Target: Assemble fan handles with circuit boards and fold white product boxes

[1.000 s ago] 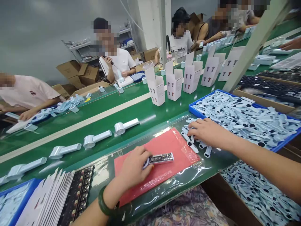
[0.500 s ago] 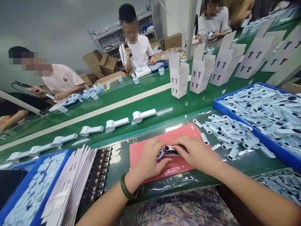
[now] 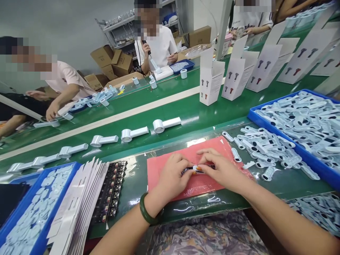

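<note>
My left hand [image 3: 172, 177], with a green bangle at the wrist, is closed on one end of a small casing part [image 3: 196, 168]. The fingers of my right hand [image 3: 224, 170] pinch the same part from the other side. White plastic and a dark strip show between the fingertips; most of it is hidden. Both hands rest over a red mat [image 3: 156, 170]. Just right of the mat lies a loose pile of pale blue casing pieces [image 3: 255, 147], some with dark oval windows.
A blue tray [image 3: 275, 127] of pale pieces stands at right. At left are another blue tray [image 3: 57, 198], folded white cartons [image 3: 77, 198] and circuit-board strips [image 3: 117, 187]. Handled pale housings [image 3: 167, 124] line the green belt [image 3: 138, 148], with open white boxes [image 3: 211, 85] behind. Co-workers [image 3: 156, 46] sit opposite.
My fingers have closed in over the part, and its round ring is now covered. The view has shifted a little. Across the belt, the co-worker at left has reached down to a pale housing.
</note>
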A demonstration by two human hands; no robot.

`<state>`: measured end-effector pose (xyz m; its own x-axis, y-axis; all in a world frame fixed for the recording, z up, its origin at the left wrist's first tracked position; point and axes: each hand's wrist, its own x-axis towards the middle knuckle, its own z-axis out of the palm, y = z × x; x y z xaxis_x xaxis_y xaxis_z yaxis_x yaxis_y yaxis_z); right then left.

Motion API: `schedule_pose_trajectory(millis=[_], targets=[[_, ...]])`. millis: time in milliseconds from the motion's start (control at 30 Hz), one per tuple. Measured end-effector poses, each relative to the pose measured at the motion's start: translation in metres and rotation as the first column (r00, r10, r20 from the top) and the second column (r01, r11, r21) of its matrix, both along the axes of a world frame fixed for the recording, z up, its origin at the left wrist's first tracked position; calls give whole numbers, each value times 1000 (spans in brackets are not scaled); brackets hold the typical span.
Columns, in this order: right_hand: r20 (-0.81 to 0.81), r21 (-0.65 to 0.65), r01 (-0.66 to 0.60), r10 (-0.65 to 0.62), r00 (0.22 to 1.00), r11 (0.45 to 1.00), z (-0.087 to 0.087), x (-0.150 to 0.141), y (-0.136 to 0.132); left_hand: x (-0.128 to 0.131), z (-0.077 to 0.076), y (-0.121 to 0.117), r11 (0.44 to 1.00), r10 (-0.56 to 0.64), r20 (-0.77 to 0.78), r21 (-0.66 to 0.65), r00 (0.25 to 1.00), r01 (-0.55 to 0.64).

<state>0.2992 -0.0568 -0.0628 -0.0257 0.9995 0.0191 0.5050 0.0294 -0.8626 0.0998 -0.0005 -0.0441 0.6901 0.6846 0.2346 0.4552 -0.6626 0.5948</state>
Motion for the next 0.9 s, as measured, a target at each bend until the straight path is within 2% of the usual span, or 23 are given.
schedule_pose_trajectory(millis=[100,233,333,433,533,700,900], targets=[[-108,-20,-52,49,993,998,-13,3,-3,-3,1,-4,998,-26,-11,50,1000,26],[60,-5,-128,128,990,992,-13,3,-21,-12,0,-25,985,-42,-67,165,997,52],[183,71,-207,192,964,976,-10,-2,-35,-15,-3,-42,977,40,-130,213,991,-11],[247,130,-198,161,956,972,-11,-8,-39,-9,-6,-50,972,87,-120,226,989,-58],[250,146,-193,153,956,970,-16,-7,-37,-3,-5,-51,972,78,-107,229,991,-52],[223,165,-255,216,951,953,-19,-1,-36,-3,-3,-53,968,111,-204,245,973,-59],[290,201,-217,154,945,955,-21,-9,-38,-2,-5,-53,967,111,-238,248,965,-50]])
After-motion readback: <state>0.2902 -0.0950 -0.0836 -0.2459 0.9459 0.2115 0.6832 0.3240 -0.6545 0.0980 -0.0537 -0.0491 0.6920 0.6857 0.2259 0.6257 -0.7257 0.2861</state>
